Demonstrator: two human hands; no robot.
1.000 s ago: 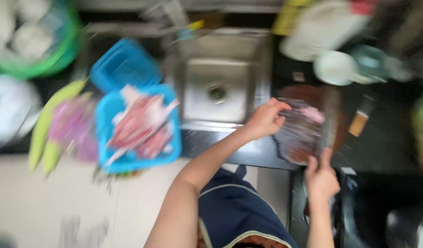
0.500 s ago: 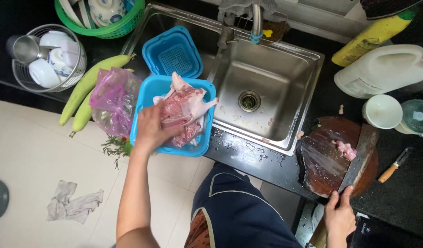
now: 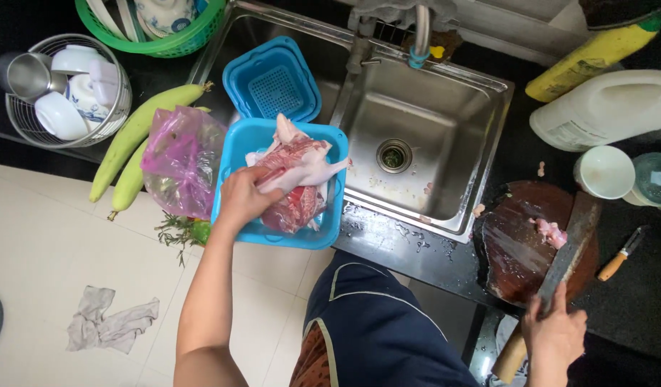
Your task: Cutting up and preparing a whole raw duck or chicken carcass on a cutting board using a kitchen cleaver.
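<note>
My left hand grips a large piece of raw meat and holds it just above a blue plastic basket at the counter's front edge. More raw meat lies in that basket. My right hand is closed on the handle of a big cleaver, whose blade rests across a round dark wooden chopping board. A few small pink meat scraps lie on the board beside the blade.
A steel sink sits between basket and board, with a second blue basket at its left. Pink plastic bag, green gourds, wire dish rack, white jug, yellow bottle, small knife, floor rag.
My left hand went from the chopping board to the blue basket and took hold of a meat piece, now lifted slightly. My right hand stays on the cleaver.
</note>
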